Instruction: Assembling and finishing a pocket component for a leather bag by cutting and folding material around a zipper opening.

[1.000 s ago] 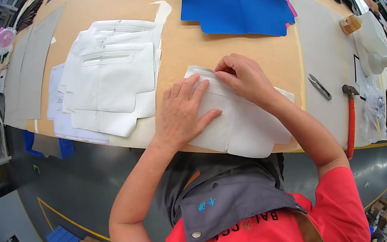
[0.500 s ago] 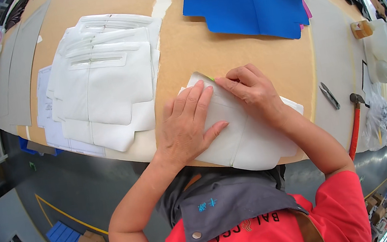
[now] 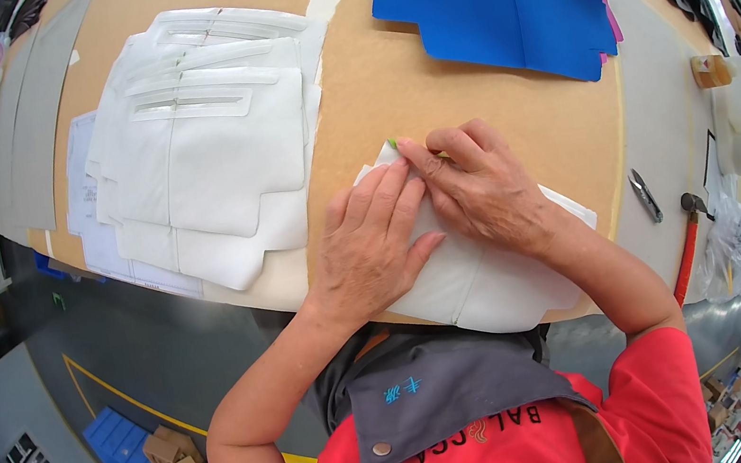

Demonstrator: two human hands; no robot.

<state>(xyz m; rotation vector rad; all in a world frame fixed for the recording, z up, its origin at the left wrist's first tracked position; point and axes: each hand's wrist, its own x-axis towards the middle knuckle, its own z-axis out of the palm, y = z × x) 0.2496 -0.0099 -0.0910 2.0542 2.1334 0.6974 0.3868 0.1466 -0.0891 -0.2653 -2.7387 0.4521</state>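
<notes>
A white cut fabric piece (image 3: 467, 298) lies at the table's near edge in front of me, a thin seam line running across it. My left hand (image 3: 367, 237) rests on it with fingers stretched and thumb apart, pressing it down. At the piece's far corner my right hand (image 3: 483, 181) is closed in a pinch. A small bright green thing (image 3: 393, 143) peeks out at its fingertips, and a yellow-green bit shows between the fingers; most of it is hidden, so its kind is unclear.
Left of my hands lies a stack of white pieces (image 3: 209, 174) with slit openings. Blue pieces (image 3: 491, 12) lie at the far right. Along the right side are snips (image 3: 645, 195), a red-handled hammer (image 3: 687, 256), a white plastic bottle (image 3: 740, 109) and an amber container (image 3: 711, 71).
My right hand has shifted the green thing leftward along the far corner, closer to my left fingertips. The left hand stays flat on the white piece. The whole view has shifted slightly.
</notes>
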